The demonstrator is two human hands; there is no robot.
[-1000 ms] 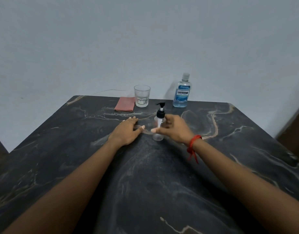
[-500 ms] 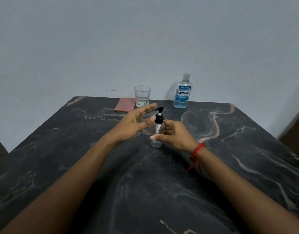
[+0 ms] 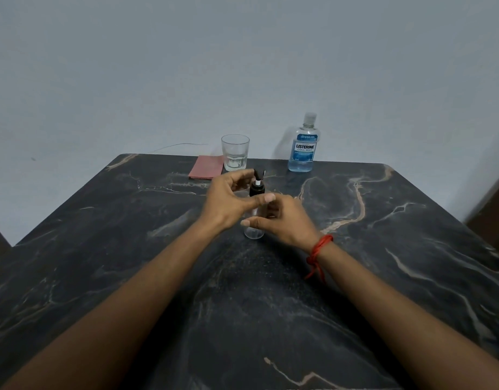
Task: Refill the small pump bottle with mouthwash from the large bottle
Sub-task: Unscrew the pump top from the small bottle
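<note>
— Clear plastic, that small pump bottle [image 3: 254, 230]? Where is it?

— Yes, clear and looking empty, with a black pump head [image 3: 257, 184]. It stands upright near the middle of the dark marble table [image 3: 383, 249], between the two hands.

— What is the right hand [image 3: 284, 220] doing?

— It wraps the bottle's body from the right side, thumb across the front, fingers curled round the back. A firm grasp. A red thread [image 3: 318, 251] is tied on that wrist.

— And the left hand [image 3: 228, 201]?

— It is at the black collar of the pump. The thumb lies across the front just under the collar, and the fingers arch over towards the nozzle. Whether they really pinch the pump or only touch it, I cannot tell.

— Where is the mouthwash?

— The large bottle [image 3: 304, 144], blue liquid, cap on, stands at the table's far edge by the wall, well apart from the hands. Left of it is a drinking glass [image 3: 235, 152], and beside that a pink cloth [image 3: 206, 170] lying flat.
</note>
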